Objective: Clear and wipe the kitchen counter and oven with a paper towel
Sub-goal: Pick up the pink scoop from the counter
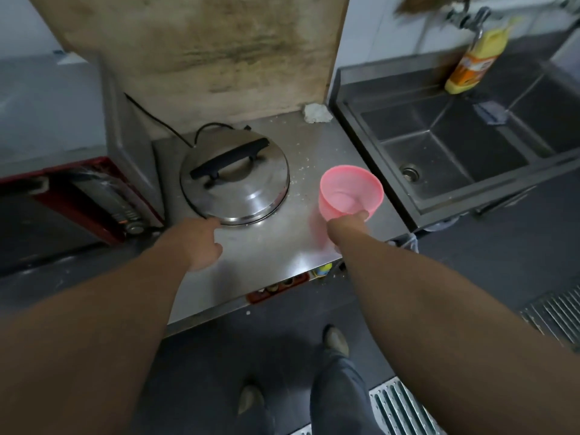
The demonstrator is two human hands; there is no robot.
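- Foreground: two shoes (335, 340) and dark trouser legs stand on the dark floor, beside a metal floor grate (398, 409).
- Left hand (201, 243): reaches over the front of the steel surface (282, 255); its fingers are loosely curled and grasp nothing, the forefinger extended toward the near rim of the pot lid (235, 177), almost touching it.
- Right hand (348, 224): grasps the pink plastic cup (351, 193) at its near rim, thumb over the edge; the cup is blurred and tilted, its mouth facing the camera, above the right part of the surface.
- Middle: the domed steel pot lid with a black handle covers a round cooker, whose black cord (157, 117) trails to the back left. Pale crumbs lie scattered between lid and cup.
- Left: a red-framed oven (94, 199) sits lower, beside the surface.
- Back: a crumpled paper towel (315, 113) lies at the rear right corner of the surface, against a stained board (204, 51).
- Right: a steel sink (455, 158); a yellow bottle (477, 54) stands at its back rim beneath a tap.
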